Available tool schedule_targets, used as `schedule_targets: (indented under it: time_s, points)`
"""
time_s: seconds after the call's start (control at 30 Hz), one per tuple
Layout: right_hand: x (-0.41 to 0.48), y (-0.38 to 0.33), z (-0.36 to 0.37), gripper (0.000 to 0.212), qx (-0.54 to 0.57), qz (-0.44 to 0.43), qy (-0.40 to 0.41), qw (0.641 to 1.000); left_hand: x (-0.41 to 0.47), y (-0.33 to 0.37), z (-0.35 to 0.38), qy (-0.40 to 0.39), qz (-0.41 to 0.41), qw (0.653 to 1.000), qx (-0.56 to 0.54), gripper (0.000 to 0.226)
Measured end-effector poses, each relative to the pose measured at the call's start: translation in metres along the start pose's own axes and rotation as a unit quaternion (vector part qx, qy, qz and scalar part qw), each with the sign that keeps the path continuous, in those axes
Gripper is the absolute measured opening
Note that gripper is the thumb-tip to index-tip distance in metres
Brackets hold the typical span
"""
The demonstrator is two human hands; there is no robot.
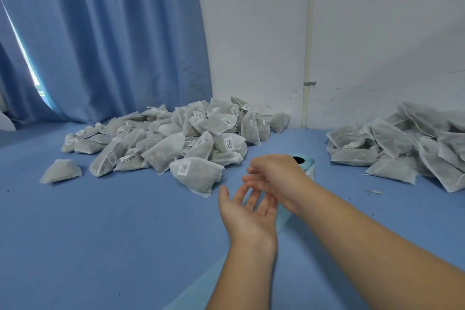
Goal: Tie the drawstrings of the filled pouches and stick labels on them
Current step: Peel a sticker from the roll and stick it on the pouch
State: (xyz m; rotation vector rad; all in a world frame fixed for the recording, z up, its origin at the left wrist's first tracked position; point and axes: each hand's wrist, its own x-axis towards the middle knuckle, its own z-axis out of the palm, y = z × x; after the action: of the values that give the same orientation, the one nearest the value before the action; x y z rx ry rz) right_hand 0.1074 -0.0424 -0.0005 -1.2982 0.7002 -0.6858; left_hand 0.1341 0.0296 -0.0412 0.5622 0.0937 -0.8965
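— Where are the pouches?

— In two heaps along the far edge of the tabletop. The labelled pile sits at the far middle, below the curtain and the wall. Most pouches there that show a face carry a white barcode label. The front pouch lies label-up just left of the hands. A lone pouch lies apart toward the left edge, with no label on the side it shows.

— And the other heap?

— The unlabelled pile is at the far right edge. No labels show on it, and thin strings trail loose from several pouches.

— So how far along is the job?

— I'd judge past half. The labelled heap looks the larger, but the whole right heap is left to tie and label.

— The hands?

— Neither holds a pouch. The left hand lies palm up, fingers spread and relaxed, empty. The right hand hovers just above it, wrist bent, fingers loosely curled. They are blurred, so I cannot tell whether a label is pinched there.

— Where are the labels?

— The label roll stands just behind the right hand. Its backing strip runs under the hands toward the near edge.
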Motion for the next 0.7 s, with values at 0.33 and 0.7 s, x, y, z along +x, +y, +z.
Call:
schedule_targets:
  time_s: [0.33, 0.7]
  points:
    - [-0.051, 0.01, -0.111, 0.018, -0.098, 0.006, 0.045, 0.994, -0.006, -0.049, 0.013, -0.121, 0.083, 0.924, 0.353, 0.016]
    - [-0.05, 0.025, -0.247, 0.01, -0.196, 0.029, 0.216, 0.956, 0.008, -0.141, 0.044, -0.184, 0.136, 0.816, 0.531, 0.016]
